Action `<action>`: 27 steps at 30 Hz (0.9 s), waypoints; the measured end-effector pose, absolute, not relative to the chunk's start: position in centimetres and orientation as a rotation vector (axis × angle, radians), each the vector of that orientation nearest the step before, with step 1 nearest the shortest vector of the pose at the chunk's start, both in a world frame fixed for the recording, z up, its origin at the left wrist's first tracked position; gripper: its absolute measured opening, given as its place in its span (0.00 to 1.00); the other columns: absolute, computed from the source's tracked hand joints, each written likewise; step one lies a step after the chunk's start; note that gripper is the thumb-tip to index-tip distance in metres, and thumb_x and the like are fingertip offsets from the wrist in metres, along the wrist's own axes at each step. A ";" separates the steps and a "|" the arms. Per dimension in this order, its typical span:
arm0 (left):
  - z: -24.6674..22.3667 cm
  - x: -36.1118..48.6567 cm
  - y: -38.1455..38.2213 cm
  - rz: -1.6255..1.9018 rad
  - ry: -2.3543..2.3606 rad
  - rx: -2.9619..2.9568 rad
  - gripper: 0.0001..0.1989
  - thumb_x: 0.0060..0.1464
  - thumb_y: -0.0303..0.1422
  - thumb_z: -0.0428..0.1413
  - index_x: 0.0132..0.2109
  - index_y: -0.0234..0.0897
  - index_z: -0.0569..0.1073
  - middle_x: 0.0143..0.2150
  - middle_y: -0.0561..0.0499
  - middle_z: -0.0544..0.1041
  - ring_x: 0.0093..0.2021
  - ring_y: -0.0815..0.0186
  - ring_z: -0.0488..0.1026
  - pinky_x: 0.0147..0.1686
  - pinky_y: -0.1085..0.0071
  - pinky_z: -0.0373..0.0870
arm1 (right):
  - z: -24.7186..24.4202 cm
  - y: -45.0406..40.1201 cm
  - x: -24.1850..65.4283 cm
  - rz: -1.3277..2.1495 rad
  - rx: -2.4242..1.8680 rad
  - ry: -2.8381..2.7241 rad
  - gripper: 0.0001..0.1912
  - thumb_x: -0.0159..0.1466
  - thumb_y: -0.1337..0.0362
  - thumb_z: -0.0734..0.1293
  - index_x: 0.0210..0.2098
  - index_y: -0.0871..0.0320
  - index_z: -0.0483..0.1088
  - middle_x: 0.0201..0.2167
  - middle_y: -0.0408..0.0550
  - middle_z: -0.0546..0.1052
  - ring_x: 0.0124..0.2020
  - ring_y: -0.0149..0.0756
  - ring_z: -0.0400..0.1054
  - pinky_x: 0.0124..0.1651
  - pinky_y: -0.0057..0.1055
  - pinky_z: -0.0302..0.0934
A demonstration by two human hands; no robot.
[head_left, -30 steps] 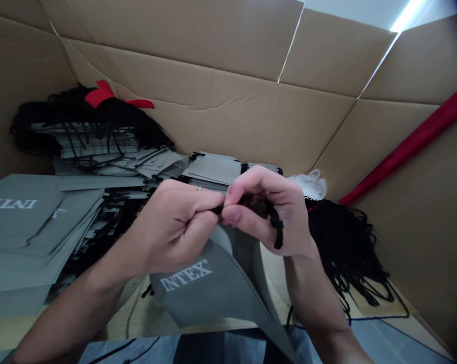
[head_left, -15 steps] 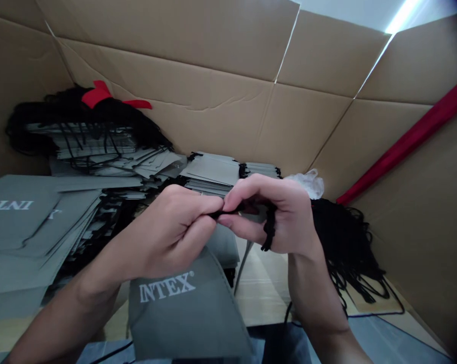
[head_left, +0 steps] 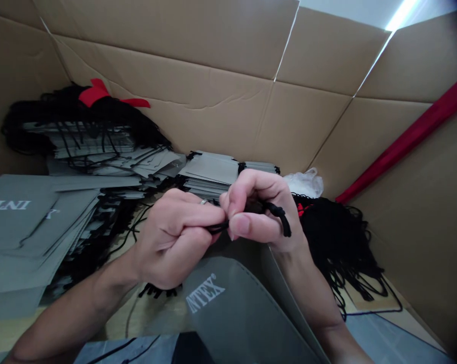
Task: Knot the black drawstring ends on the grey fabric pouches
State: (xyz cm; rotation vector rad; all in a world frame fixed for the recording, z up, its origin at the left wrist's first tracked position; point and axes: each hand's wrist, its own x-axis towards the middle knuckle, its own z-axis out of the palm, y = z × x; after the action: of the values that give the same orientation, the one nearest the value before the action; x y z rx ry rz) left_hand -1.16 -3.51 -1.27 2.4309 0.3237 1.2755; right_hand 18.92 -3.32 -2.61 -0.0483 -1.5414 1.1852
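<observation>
Both hands meet at mid-view around a black cord [head_left: 280, 215]. My left hand [head_left: 178, 232] is closed, pinching strands of the cord between thumb and forefinger. My right hand [head_left: 266, 212] grips the same cord between thumb and fingers, and a knotted-looking end sticks out past its thumb. Below them hangs a grey pouch [head_left: 243, 308] with white INTEX lettering, tilted and partly folded. Where the cord joins the pouch is hidden by the fingers.
Stacked grey INTEX pouches [head_left: 19, 227] lie at left. A black cord bundle with a red tie [head_left: 95, 93] rests on more stacks. Another cord bundle [head_left: 342, 247] and a clear plastic bag [head_left: 306, 183] lie right. Cardboard walls [head_left: 198, 55] enclose the table.
The pouch has swung right and tilted. My left hand has shifted slightly right, and my right hand has turned, with the cord end now pointing out to the right.
</observation>
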 end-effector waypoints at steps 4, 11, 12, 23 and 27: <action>-1.1 -1.2 -3.7 1.234 0.235 2.222 0.16 0.63 0.18 0.48 0.29 0.40 0.67 0.20 0.56 0.62 0.20 0.70 0.57 0.23 0.66 0.52 | -2.4 -3.3 19.0 1.253 0.004 -1.529 0.14 0.64 0.65 0.88 0.43 0.57 0.83 0.28 0.40 0.83 0.24 0.26 0.72 0.28 0.22 0.67; 0.2 -2.1 -2.7 1.038 0.340 2.281 0.14 0.73 0.27 0.50 0.34 0.40 0.65 0.27 0.58 0.63 0.25 0.71 0.59 0.27 0.70 0.59 | 0.1 -4.5 20.9 1.150 -0.400 -1.669 0.17 0.64 0.71 0.87 0.44 0.58 0.78 0.32 0.40 0.81 0.28 0.26 0.69 0.30 0.23 0.64; 0.3 -2.2 -2.6 1.034 0.383 2.274 0.15 0.76 0.30 0.51 0.35 0.40 0.66 0.28 0.58 0.63 0.27 0.70 0.60 0.28 0.70 0.60 | 0.3 -4.8 21.2 1.092 -0.459 -1.694 0.18 0.64 0.70 0.86 0.46 0.58 0.77 0.31 0.39 0.79 0.28 0.26 0.68 0.31 0.24 0.63; 0.6 -1.9 -2.4 0.976 0.413 2.405 0.20 0.85 0.34 0.49 0.37 0.40 0.64 0.28 0.61 0.61 0.26 0.74 0.57 0.26 0.74 0.58 | 0.0 -6.8 22.7 0.863 -0.630 -1.678 0.10 0.83 0.52 0.68 0.51 0.50 0.69 0.36 0.43 0.67 0.36 0.39 0.59 0.40 0.37 0.58; 0.6 -1.6 -2.5 1.031 0.390 2.467 0.18 0.84 0.34 0.50 0.39 0.40 0.66 0.27 0.61 0.61 0.25 0.73 0.57 0.26 0.72 0.57 | -0.2 -6.9 21.7 0.761 -0.633 -1.712 0.04 0.85 0.58 0.67 0.51 0.49 0.69 0.38 0.43 0.70 0.38 0.39 0.63 0.40 0.37 0.58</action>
State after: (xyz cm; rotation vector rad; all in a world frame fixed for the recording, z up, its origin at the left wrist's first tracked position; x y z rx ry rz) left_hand -1.55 -2.48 0.55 2.4668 0.3900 1.0306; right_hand 21.69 -6.93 -0.15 -0.6329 -1.7119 0.7608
